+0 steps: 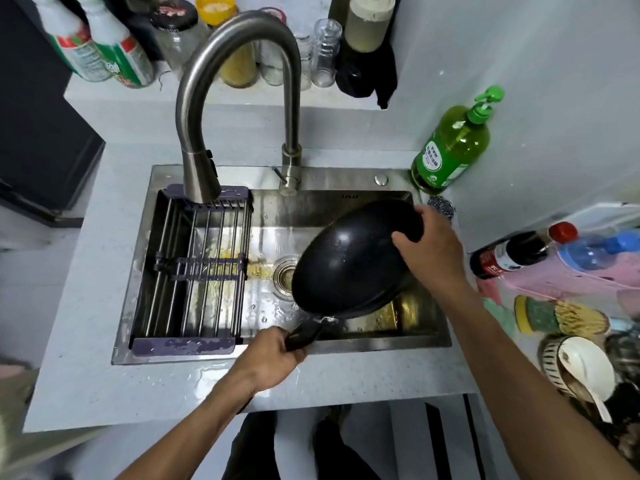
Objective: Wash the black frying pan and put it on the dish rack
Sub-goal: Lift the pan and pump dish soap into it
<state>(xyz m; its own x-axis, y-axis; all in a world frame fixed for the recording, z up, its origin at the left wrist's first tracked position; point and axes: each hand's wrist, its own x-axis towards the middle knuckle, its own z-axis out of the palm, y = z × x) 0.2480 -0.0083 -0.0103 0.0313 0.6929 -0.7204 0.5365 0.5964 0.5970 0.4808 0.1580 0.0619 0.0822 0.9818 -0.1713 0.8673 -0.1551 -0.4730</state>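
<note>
I've got the black frying pan (349, 261) tipped up on its edge over the right half of the sink (346, 344), its dark underside turned toward me and its lower rim down near the drain (285, 275); my left hand (273, 355) grips the pan's handle (304, 334) at the front lip of the sink, fingers (294, 353) curled tight round it; my right hand (433, 251) is up at the far rim of the pan, fingers (403, 239) bent over the edge and pinching it, thumb side hidden from me; the dish rack (201, 268) sits across the left half of the sink, purple ends and metal bars, wet, well apart from the pan; the faucet (221, 109) arches over with its head hanging just above the rack's back end; the sink floor is wet, with yellowish bits lying between rack and drain; a green soap bottle (453, 143) stands at the sink's back right corner, a steel scourer (441, 206) just in front of it, near my right hand; on the bench to the right lie a dark sauce bottle (519, 251) and a scrub sponge (533, 315); jars and bottles line the shelf behind the faucet
</note>
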